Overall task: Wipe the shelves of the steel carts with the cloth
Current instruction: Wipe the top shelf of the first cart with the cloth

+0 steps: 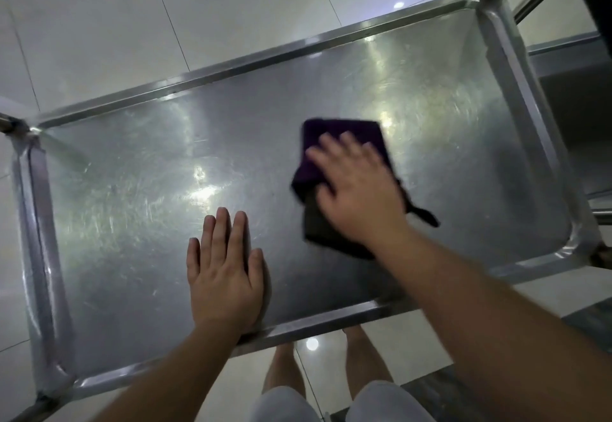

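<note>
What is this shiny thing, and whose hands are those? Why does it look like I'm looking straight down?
The picture comes from a small camera worn on a person's head, so you see what they see when they look down. The shiny thing is the top shelf of a steel cart. The left hand lies flat on the shelf near its front edge, holding nothing. The right hand presses a dark purple cloth flat against the steel, as for wiping. The bright spots are lamps mirrored in the metal. Below the shelf you can see the person's bare legs and the pale tiled floor.
</note>
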The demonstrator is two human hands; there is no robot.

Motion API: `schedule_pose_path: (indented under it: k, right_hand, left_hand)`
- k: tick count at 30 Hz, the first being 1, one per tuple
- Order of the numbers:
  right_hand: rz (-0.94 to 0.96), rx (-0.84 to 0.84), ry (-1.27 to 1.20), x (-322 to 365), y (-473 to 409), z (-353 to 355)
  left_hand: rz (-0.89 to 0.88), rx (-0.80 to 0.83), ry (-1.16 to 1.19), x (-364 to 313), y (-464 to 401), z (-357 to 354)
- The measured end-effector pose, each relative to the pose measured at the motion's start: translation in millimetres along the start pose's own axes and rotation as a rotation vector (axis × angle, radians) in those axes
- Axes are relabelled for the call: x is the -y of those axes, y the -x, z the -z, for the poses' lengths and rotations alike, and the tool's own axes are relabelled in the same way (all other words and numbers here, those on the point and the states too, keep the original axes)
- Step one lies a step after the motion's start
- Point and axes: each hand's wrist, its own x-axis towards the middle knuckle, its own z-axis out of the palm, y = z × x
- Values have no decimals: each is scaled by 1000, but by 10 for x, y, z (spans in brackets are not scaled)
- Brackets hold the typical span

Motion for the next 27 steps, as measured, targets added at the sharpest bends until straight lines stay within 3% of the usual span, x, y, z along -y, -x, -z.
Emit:
schedule_pose_path:
  k: [6, 10, 12, 15, 20, 24, 27]
  right_hand:
    - [-585, -77, 58, -1765, -104, 710]
    - [-716, -115, 51, -1790, -178, 796]
    - [-681, -93, 40, -1408, -256, 682]
    - [-473, -28, 19, -579, -360, 410]
    - [140, 125, 17, 742, -455, -40]
    - [386, 171, 53, 591, -672, -51]
    - [140, 69, 22, -136, -1029, 157]
  left_hand:
    - [-2, 12, -24, 19, -2, -24]
    - [-1, 2, -20, -2, -24, -26]
    - [-4, 3, -26, 6, -17, -20]
    - [-10, 4, -30, 14, -11, -22]
    - [5, -7, -35, 3, -17, -32]
    - [-6, -25, -50, -5, -17, -32]
    - [-12, -20, -55, -5, -4, -23]
